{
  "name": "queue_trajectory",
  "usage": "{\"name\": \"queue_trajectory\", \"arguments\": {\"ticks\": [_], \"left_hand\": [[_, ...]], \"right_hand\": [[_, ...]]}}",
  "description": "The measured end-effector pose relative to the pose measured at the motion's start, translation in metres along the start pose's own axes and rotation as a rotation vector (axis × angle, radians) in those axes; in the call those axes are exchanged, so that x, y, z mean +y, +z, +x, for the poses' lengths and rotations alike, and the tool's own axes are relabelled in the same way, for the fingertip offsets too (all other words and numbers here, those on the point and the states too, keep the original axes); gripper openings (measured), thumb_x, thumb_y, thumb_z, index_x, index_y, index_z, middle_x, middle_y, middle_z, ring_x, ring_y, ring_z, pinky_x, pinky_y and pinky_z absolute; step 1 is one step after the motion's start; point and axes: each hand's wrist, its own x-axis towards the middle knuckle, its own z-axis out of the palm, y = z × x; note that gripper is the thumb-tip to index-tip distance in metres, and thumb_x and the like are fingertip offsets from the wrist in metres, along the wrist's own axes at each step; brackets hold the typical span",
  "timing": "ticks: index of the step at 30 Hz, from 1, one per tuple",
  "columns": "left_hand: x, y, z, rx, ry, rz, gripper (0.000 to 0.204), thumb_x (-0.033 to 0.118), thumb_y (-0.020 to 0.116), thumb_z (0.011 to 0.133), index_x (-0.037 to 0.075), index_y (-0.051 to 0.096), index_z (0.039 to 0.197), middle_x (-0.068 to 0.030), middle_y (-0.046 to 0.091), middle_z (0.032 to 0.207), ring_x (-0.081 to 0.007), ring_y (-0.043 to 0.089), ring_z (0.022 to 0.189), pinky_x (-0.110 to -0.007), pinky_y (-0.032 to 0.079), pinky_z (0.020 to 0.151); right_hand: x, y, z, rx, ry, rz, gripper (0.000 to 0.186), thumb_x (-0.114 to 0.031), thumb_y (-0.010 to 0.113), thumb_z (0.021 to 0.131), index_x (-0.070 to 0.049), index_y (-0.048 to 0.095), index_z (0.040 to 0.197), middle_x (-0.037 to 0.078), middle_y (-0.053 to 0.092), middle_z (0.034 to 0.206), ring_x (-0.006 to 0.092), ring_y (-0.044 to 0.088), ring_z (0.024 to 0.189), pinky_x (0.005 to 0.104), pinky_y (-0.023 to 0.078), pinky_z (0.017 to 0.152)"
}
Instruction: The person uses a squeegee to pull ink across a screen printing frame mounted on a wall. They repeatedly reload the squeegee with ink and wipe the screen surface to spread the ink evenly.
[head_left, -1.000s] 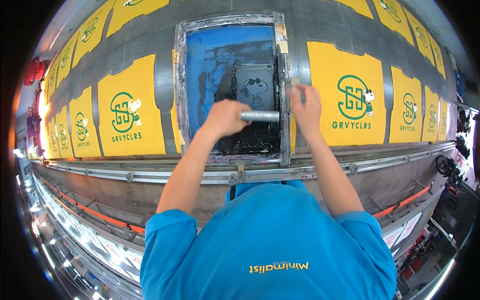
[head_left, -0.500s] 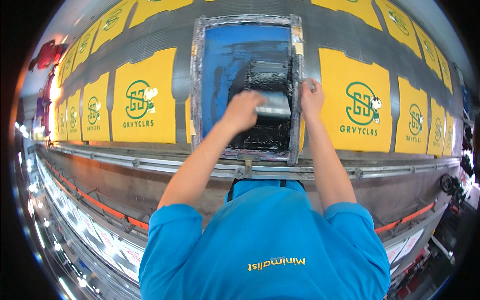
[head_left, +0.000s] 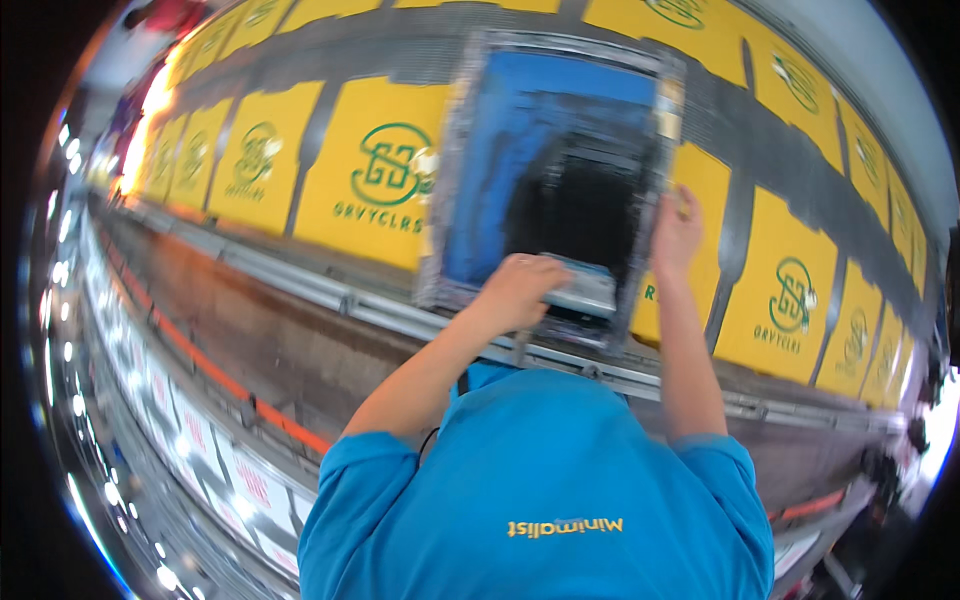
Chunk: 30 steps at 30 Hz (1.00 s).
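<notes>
A printing screen in a worn metal frame has blue mesh and a dark inked area. My left hand is closed on a silver squeegee near the screen's lower end. My right hand is closed at the frame's right edge, holding something I cannot make out. Yellow fabric pieces with green emblems and small white figures lie in rows either side of the screen. The picture is slightly blurred.
A metal rail runs along the table's near edge. Below it at left are an orange bar and white printed pieces. A red shape is at the upper left, and dark equipment at the lower right.
My left hand has drawn the squeegee down toward the screen's near end. Black ink now covers the cartoon design that showed earlier. The view has tilted, shifting the screen right.
</notes>
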Motion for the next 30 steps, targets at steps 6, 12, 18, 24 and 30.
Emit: {"name": "queue_trajectory", "arguments": {"ticks": [6, 12, 18, 24, 30], "left_hand": [[-0.131, -0.102, -0.075, -0.082, -0.122, -0.03, 0.06, 0.0, 0.084, 0.067, 0.004, 0.071, 0.125, -0.0188, 0.07, 0.135, -0.04, 0.064, 0.131, -0.05, 0.05, 0.111], [-0.18, -0.163, -0.141, -0.019, -0.095, 0.212, 0.064, -0.004, 0.081, 0.071, 0.004, 0.069, 0.134, -0.0193, 0.07, 0.136, -0.0405, 0.064, 0.129, -0.051, 0.045, 0.116], [-0.237, -0.202, -0.136, -0.093, 0.07, 0.18, 0.06, 0.003, 0.082, 0.075, 0.009, 0.07, 0.133, -0.016, 0.072, 0.132, -0.0348, 0.066, 0.125, -0.054, 0.041, 0.119], [-0.277, -0.242, -0.054, 0.007, 0.093, 0.112, 0.042, 0.013, 0.079, 0.089, 0.009, 0.072, 0.13, -0.0136, 0.075, 0.126, -0.0361, 0.068, 0.12, -0.047, 0.048, 0.106], [-0.313, -0.256, 0.032, -0.121, -0.066, 0.107, 0.031, 0.024, 0.077, 0.095, 0.012, 0.075, 0.123, -0.0152, 0.076, 0.115, -0.0392, 0.07, 0.109, -0.048, 0.054, 0.095]], "right_hand": [[-0.009, 0.179, -0.089, 0.08, -0.035, -0.033, 0.039, -0.024, 0.069, 0.101, -0.002, 0.067, 0.134, 0.018, 0.075, 0.104, 0.0264, 0.07, 0.087, 0.0409, 0.055, 0.084], [-0.042, 0.279, -0.133, 0.072, 0.084, 0.073, 0.038, -0.024, 0.068, 0.1, -0.013, 0.068, 0.136, 0.019, 0.077, 0.096, 0.0356, 0.076, 0.091, 0.0466, 0.057, 0.086], [-0.036, 0.308, -0.145, 0.061, 0.126, -0.144, 0.045, -0.028, 0.069, 0.097, -0.019, 0.065, 0.141, 0.018, 0.075, 0.086, 0.0415, 0.075, 0.086, 0.052, 0.057, 0.081], [-0.042, 0.321, -0.151, 0.059, 0.127, -0.264, 0.047, -0.027, 0.07, 0.096, -0.023, 0.061, 0.142, 0.018, 0.076, 0.092, 0.0402, 0.075, 0.085, 0.051, 0.057, 0.083], [-0.041, 0.309, -0.145, -0.072, 0.091, -0.056, 0.051, -0.019, 0.073, 0.099, -0.006, 0.058, 0.146, 0.019, 0.074, 0.112, 0.0275, 0.072, 0.096, 0.0408, 0.056, 0.088]]}}
